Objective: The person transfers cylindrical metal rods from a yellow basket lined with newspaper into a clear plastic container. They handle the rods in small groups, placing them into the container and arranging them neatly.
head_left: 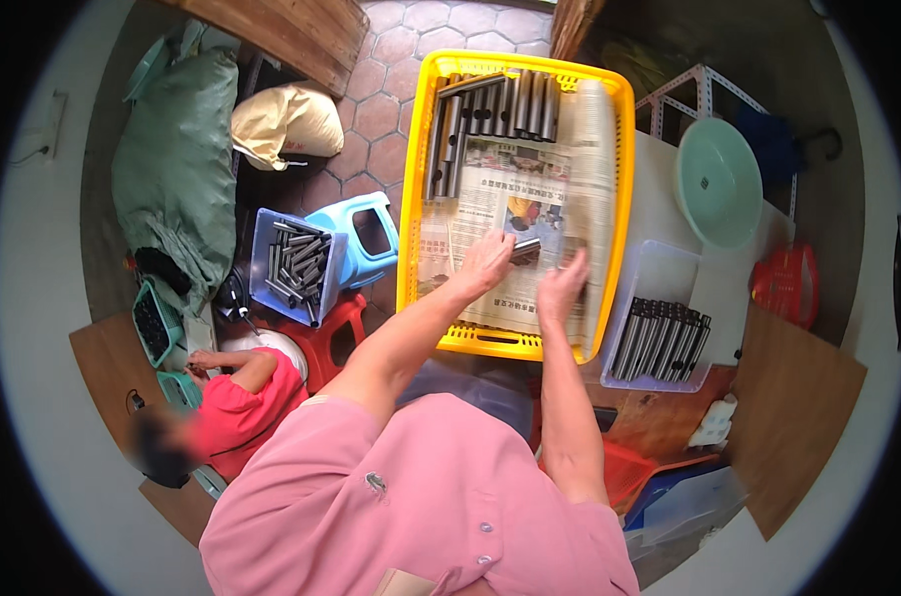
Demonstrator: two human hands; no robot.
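A yellow plastic crate [412,179] stands in front of me, lined with newspaper [500,189]. Several dark metal tubes [495,104] lie in a row at its far end. My left hand [482,263] rests over the newspaper and grips a short dark metal tube [526,247] at its fingertips. My right hand [560,288] hovers just to the right, fingers apart, blurred, touching the paper near the crate's right side.
A clear tray [659,268] with several dark tubes stands right of the crate, beside a pale green basin [717,181]. At left are a blue bin of tubes [297,260], a blue stool, a red stool, sacks and a seated person in red [237,407].
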